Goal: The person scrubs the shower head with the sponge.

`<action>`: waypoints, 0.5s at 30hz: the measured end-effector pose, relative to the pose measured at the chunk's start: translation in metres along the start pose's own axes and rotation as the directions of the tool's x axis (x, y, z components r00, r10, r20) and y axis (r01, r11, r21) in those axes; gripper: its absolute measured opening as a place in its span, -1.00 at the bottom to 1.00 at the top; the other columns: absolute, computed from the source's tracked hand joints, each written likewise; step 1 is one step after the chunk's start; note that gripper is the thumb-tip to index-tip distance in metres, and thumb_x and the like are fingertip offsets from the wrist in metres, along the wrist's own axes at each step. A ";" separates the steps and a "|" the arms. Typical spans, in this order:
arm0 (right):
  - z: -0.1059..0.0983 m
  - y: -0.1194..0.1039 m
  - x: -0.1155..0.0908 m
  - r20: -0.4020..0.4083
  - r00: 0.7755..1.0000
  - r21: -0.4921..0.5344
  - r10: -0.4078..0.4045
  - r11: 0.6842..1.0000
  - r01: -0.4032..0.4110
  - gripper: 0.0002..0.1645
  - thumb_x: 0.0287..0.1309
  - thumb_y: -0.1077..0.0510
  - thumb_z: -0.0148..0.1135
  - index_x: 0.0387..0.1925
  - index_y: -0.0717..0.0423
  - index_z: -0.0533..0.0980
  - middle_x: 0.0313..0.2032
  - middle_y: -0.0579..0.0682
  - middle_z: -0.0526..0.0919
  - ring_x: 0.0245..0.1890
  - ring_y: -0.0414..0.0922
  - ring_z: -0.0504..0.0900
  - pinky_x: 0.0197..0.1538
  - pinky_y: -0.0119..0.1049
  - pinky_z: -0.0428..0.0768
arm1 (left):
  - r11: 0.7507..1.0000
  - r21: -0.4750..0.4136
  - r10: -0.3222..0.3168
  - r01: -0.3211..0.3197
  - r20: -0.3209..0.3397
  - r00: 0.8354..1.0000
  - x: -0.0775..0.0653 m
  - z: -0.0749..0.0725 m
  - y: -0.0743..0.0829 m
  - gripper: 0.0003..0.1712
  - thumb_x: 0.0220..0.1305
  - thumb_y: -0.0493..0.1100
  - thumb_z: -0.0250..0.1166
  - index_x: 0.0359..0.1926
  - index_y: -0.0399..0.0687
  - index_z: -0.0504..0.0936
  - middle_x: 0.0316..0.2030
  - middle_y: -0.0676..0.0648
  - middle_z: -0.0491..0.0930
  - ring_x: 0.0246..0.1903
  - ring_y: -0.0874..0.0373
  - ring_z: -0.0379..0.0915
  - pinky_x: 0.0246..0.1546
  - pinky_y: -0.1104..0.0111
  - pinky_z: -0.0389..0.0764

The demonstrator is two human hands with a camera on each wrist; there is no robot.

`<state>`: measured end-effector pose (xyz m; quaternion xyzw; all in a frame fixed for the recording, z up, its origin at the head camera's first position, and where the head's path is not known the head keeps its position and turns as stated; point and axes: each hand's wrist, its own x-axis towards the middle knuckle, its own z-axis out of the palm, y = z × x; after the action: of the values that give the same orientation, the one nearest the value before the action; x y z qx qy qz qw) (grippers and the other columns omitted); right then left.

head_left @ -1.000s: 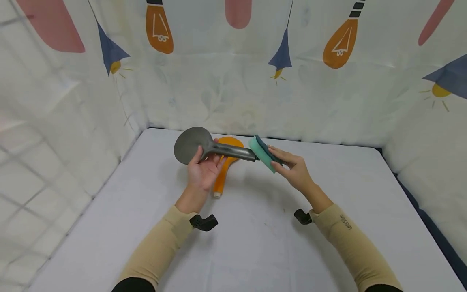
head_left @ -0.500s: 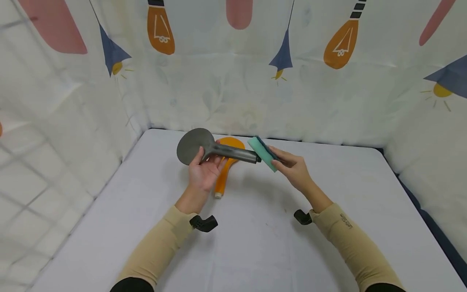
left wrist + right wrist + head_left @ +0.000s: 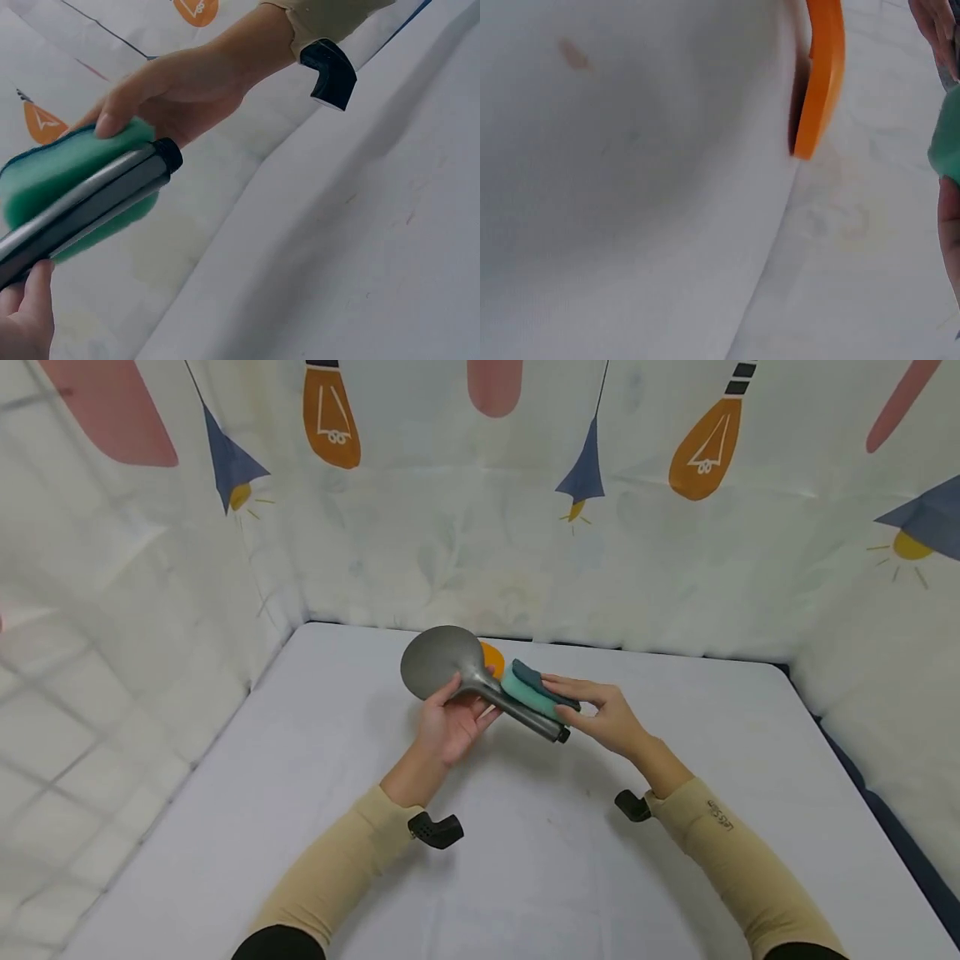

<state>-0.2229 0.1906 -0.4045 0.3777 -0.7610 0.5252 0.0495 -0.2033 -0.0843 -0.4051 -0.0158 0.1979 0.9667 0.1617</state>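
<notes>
A grey shower head (image 3: 442,660) with a round head and a black-tipped handle is held up over the table. My left hand (image 3: 453,727) holds it around the neck, thumb on the near side. A green sponge (image 3: 528,693) with a dark scouring layer is pinched between the thumb and fingers of my right hand (image 3: 607,718). The sponge's soft side lies against the handle; in the left wrist view the sponge (image 3: 82,169) shows on both sides of it. Behind, mostly hidden, lies an orange shower head (image 3: 492,660), its edge also seen in the right wrist view.
A white cloth covers the table (image 3: 525,860). A printed curtain (image 3: 465,543) with lamp and bulb patterns hangs along the back and sides. Each sleeve cuff carries a small black camera mount (image 3: 437,831).
My left hand has moved right with the grey shower head, whose handle now slopes further down to the right. The sponge has gone from the handle's end to along its upper side.
</notes>
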 end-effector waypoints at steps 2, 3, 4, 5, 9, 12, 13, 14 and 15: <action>-0.006 0.000 -0.004 0.017 0.999 -0.065 -0.051 0.997 0.052 -0.51 0.20 0.47 0.30 0.18 0.32 0.60 0.24 0.22 0.58 0.33 -0.13 0.49 0.28 -0.38 0.45 | 1.000 0.017 0.022 -0.022 -0.010 1.000 0.000 -0.001 0.002 -0.42 0.68 -0.07 -0.21 0.57 -0.09 -0.03 0.08 -0.12 0.65 0.02 -0.04 0.65 0.02 0.10 0.66; -0.009 0.001 -0.007 0.021 0.997 -0.083 -0.073 0.994 0.074 -0.51 0.16 0.50 0.30 0.16 0.32 0.62 0.23 0.22 0.60 0.32 -0.12 0.50 0.27 -0.39 0.45 | 0.999 0.017 0.037 -0.037 -0.014 0.999 -0.001 -0.002 0.004 -0.41 0.68 -0.06 -0.20 0.57 -0.09 -0.04 0.08 -0.12 0.65 0.03 -0.03 0.65 0.03 0.11 0.65; -0.012 0.002 -0.009 0.022 0.995 -0.093 -0.096 0.991 0.097 -0.50 0.14 0.51 0.30 0.14 0.32 0.63 0.21 0.23 0.61 0.31 -0.10 0.52 0.25 -0.40 0.47 | 0.999 0.008 0.050 -0.050 -0.023 0.998 -0.002 -0.003 0.006 -0.41 0.67 -0.05 -0.19 0.57 -0.09 -0.03 0.08 -0.12 0.64 0.03 -0.03 0.65 0.03 0.10 0.65; -0.014 0.003 -0.010 0.023 0.992 -0.097 -0.121 0.988 0.123 -0.50 0.11 0.53 0.29 0.12 0.32 0.64 0.19 0.25 0.62 0.31 -0.05 0.53 0.25 -0.40 0.47 | 0.998 -0.004 0.057 -0.058 -0.026 0.998 -0.002 -0.004 0.007 -0.41 0.67 -0.04 -0.17 0.57 -0.08 -0.03 0.09 -0.12 0.64 0.03 -0.04 0.65 0.04 0.10 0.65; -0.008 0.001 -0.005 0.049 0.968 -0.241 -0.246 0.938 0.251 -0.44 0.00 0.52 0.36 0.11 0.24 0.67 0.19 0.23 0.62 0.30 0.20 0.50 0.33 -0.20 0.45 | 0.997 -0.021 0.070 -0.071 -0.029 0.997 -0.003 -0.003 0.006 -0.40 0.67 -0.03 -0.16 0.57 -0.08 -0.02 0.14 -0.10 0.58 0.06 -0.02 0.62 0.00 0.12 0.67; 0.002 -0.004 0.002 0.161 0.918 -0.441 -0.362 0.806 0.395 -0.40 -0.01 0.42 0.49 0.15 0.14 0.67 0.23 0.19 0.60 0.29 0.34 0.46 0.28 0.06 0.50 | 0.998 0.011 0.059 -0.059 -0.033 0.998 -0.002 0.000 0.002 -0.40 0.68 -0.04 -0.20 0.58 -0.07 -0.06 0.33 -0.11 0.39 0.08 0.01 0.59 0.17 0.11 0.56; 0.004 -0.004 0.003 0.204 0.898 -0.485 -0.391 0.756 0.440 -0.40 0.00 0.38 0.52 0.16 0.12 0.67 0.24 0.18 0.60 0.28 0.36 0.46 0.23 0.12 0.53 | 0.998 0.024 0.062 -0.061 -0.041 0.997 -0.002 0.001 0.002 -0.40 0.68 -0.04 -0.21 0.59 -0.07 -0.07 0.39 -0.13 0.32 0.09 0.01 0.58 0.26 0.10 0.49; 0.004 -0.005 0.004 0.242 0.877 -0.514 -0.415 0.712 0.479 -0.42 0.03 0.34 0.53 0.16 0.11 0.67 0.23 0.18 0.60 0.26 0.38 0.47 0.17 0.17 0.56 | 0.997 0.033 0.071 -0.070 -0.049 0.996 -0.002 0.001 0.002 -0.40 0.69 -0.05 -0.21 0.59 -0.07 -0.09 0.44 -0.14 0.23 0.11 0.00 0.56 0.33 0.08 0.39; 0.003 -0.004 0.003 0.269 0.863 -0.532 -0.428 0.680 0.503 -0.46 0.09 0.29 0.52 0.15 0.09 0.67 0.23 0.17 0.60 0.25 0.36 0.48 0.13 0.18 0.58 | 0.996 0.041 0.086 -0.084 -0.062 0.994 -0.002 0.001 0.002 -0.40 0.69 -0.04 -0.21 0.59 -0.06 -0.09 0.47 -0.15 0.18 0.13 -0.01 0.54 0.38 0.06 0.29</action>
<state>-0.2210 0.1860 -0.4012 0.5561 -0.7648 0.2100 0.2485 -0.2026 -0.0863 -0.4027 -0.0350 0.2218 0.9677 0.1144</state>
